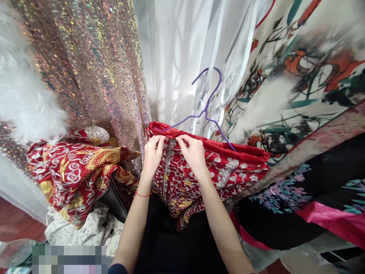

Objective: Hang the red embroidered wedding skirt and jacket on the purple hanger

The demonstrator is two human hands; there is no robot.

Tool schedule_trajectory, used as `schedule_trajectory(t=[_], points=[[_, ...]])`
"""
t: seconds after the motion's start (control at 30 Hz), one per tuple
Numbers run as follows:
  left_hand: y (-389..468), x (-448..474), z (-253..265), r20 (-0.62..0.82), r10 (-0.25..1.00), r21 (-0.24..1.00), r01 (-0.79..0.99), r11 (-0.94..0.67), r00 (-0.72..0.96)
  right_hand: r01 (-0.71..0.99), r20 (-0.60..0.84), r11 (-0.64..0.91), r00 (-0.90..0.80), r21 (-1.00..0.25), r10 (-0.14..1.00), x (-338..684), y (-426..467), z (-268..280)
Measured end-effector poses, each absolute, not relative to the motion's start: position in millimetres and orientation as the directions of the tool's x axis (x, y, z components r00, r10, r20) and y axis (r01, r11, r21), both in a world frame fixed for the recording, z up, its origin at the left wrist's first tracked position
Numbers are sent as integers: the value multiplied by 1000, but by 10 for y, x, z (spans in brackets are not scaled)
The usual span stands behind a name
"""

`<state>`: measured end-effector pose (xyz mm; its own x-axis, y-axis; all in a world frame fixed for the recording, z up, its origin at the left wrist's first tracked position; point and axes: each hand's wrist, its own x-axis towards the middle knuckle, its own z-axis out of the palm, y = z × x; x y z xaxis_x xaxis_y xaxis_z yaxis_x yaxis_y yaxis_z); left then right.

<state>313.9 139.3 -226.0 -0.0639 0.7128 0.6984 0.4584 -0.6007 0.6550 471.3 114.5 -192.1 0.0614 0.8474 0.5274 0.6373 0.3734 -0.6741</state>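
Both of my hands pinch the upper edge of a red garment (222, 171) covered in silver and gold embroidery. My left hand (154, 152) is closed on the edge just left of a grey seam strip. On the other side of that strip, my right hand (191, 152) is closed on the same edge. A purple wire hanger (205, 110) stands with its hook up, and its lower ends go down inside the garment's red waist opening. What lies between the fingertips is too small to make out.
At left, a second red and gold embroidered piece (74, 171) is bunched beside a sequined cloth (94, 68) and white fluff (31, 102). White scrollwork bars (209, 45) stand behind the hanger. Flower-painted fabric (299, 76) and black embroidered cloth (285, 213) are at right.
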Motion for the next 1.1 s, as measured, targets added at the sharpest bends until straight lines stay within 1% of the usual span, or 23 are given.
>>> schedule_trajectory(t=[0.07, 0.1, 0.13, 0.17, 0.2, 0.23, 0.27, 0.3, 0.33, 0.37, 0.4, 0.47, 0.5, 0.53, 0.57, 0.6, 0.63, 0.7, 0.77, 0.83, 0.93, 1.0, 1.1], points=[[1355, 3100, -2307, 649, 751, 747, 291, -598, -123, 597, 542, 418, 34, -685, 840, 4736, 1132, -1936], [1331, 3065, -2321, 633, 763, 771, 196, -606, -131, 587, 546, 427, 31, -688, 837, 4754, 1128, -1938], [1304, 3023, -2331, 632, 766, 774, 126, -620, -116, 592, 546, 422, 36, -686, 837, 4774, 1125, -1934], [1276, 2978, -2335, 649, 757, 761, 100, -641, -80, 613, 539, 404, 43, -679, 841, 4795, 1122, -1925], [1249, 2935, -2337, 671, 741, 737, 131, -663, -30, 642, 521, 381, 35, -666, 853, 4813, 1117, -1911], [1226, 2900, -2337, 685, 729, 708, 218, -671, 19, 668, 490, 363, 3, -649, 872, 4827, 1110, -1893], [1208, 2878, -2338, 687, 725, 672, 339, -658, 45, 684, 450, 362, -55, -634, 892, 4834, 1100, -1873], [1198, 2871, -2341, 684, 729, 636, 465, -616, 31, 680, 409, 386, -137, -624, 902, 4833, 1088, -1854], [1195, 2879, -2345, 689, 724, 609, 563, -559, -27, 653, 380, 430, -228, -623, 896, 4824, 1074, -1837], [1199, 2898, -2350, 708, 696, 604, 613, -509, -120, 610, 372, 485, -313, -627, 874, 4809, 1059, -1824], [1210, 2924, -2356, 731, 640, 624, 610, -488, -236, 560, 388, 538, -373, -630, 843, 4788, 1045, -1815], [1240, 2976, -2361, 732, 494, 681, 473, -558, -470, 468, 472, 621, -405, -629, 783, 4742, 1020, -1810], [1255, 2990, -2360, 704, 455, 690, 371, -622, -546, 429, 521, 648, -386, -629, 761, 4723, 1013, -1812], [1268, 2994, -2356, 680, 460, 684, 267, -679, -571, 393, 568, 669, -354, -631, 743, 4708, 1010, -1815], [1276, 2987, -2349, 677, 503, 674, 177, -717, -538, 355, 610, 688, -319, -633, 725, 4700, 1012, -1819], [1277, 2970, -2341, 694, 566, 668, 107, -736, -446, 319, 645, 705, -286, -633, 709, 4698, 1017, -1823], [1271, 2947, -2330, 713, 626, 674, 60, -737, -315, 291, 671, 718, -258, -632, 695, 4700, 1025, -1826], [1238, 2895, -2302, 699, 713, 715, 35, -699, -50, 269, 697, 736, -239, -622, 676, 4714, 1047, -1832], [1184, 2850, -2263, 637, 764, 761, 72, -644, 98, 289, 704, 761, -290, -581, 648, 4730, 1069, -1834], [1124, 2811, -2212, 584, 794, 785, 130, -605, 171, 361, 699, 804, -402, -472, 591, 4741, 1085, -1831], [1052, 2756, -2132, 523, 812, 786, 222, -577, 258, 490, 648, 843, -572, -223, 504, 4746, 1093, -1810], [1024, 2731, -2098, 491, 815, 787, 246, -566, 307, 547, 614, 833, -629, -85, 476, 4741, 1092, -1795], [1002, 2744, -2101, 474, 830, 819, 199, -538, 294, 593, 607, 805, -651, 33, 455, 4704, 1083, -1796]])
